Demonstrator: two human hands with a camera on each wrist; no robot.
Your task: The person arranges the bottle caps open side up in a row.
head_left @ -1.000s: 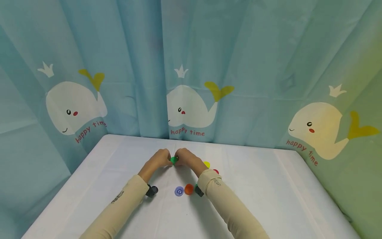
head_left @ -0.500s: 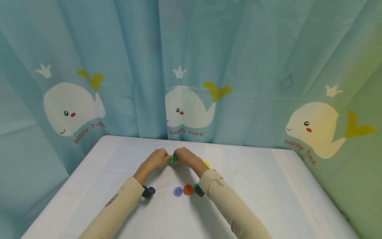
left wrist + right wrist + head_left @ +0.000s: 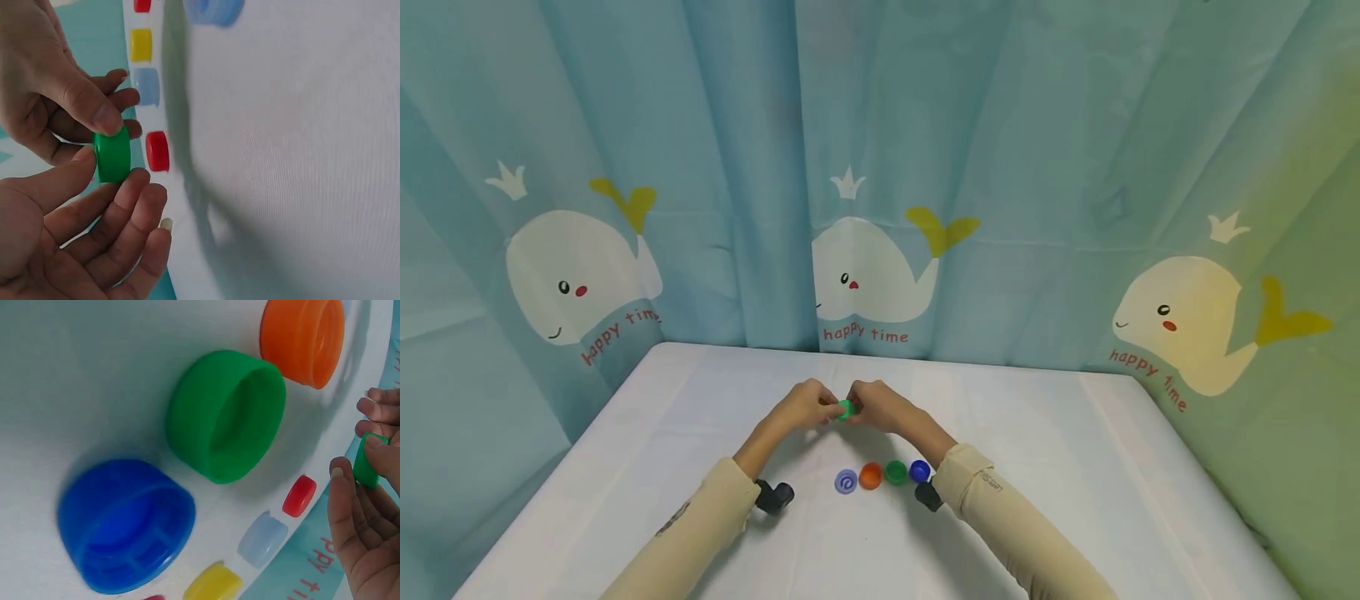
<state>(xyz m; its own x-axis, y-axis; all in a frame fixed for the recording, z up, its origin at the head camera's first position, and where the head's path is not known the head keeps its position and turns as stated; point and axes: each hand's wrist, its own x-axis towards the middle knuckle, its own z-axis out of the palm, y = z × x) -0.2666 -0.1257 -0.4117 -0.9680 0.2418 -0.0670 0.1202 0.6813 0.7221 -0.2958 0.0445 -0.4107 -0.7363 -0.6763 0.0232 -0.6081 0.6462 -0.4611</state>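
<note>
A small green bottle cap (image 3: pixel 846 409) is held above the far part of the white table, between both hands. My left hand (image 3: pixel 805 407) pinches it between thumb and fingers, its other fingers spread in the left wrist view. My right hand (image 3: pixel 889 410) pinches the same cap from the other side, with the thumb (image 3: pixel 107 117) on its edge. Below, nearer the viewer, stands a row of caps: lilac with a spiral (image 3: pixel 846 481), orange (image 3: pixel 871 476), green (image 3: pixel 897 472) and blue (image 3: pixel 920 471).
Behind the hands, along the table's far edge, runs a second row: red (image 3: pixel 157 151), light blue (image 3: pixel 147 86), yellow (image 3: pixel 141 45) and another red cap (image 3: pixel 142 5). The right hand and arm hide them in the head view. A whale-print curtain (image 3: pixel 1037 167) hangs behind the table (image 3: pixel 1075 500).
My right forearm has swung right, uncovering the blue cap in the near row. Both hands have shifted slightly right with the green cap, which has turned between the fingers.
</note>
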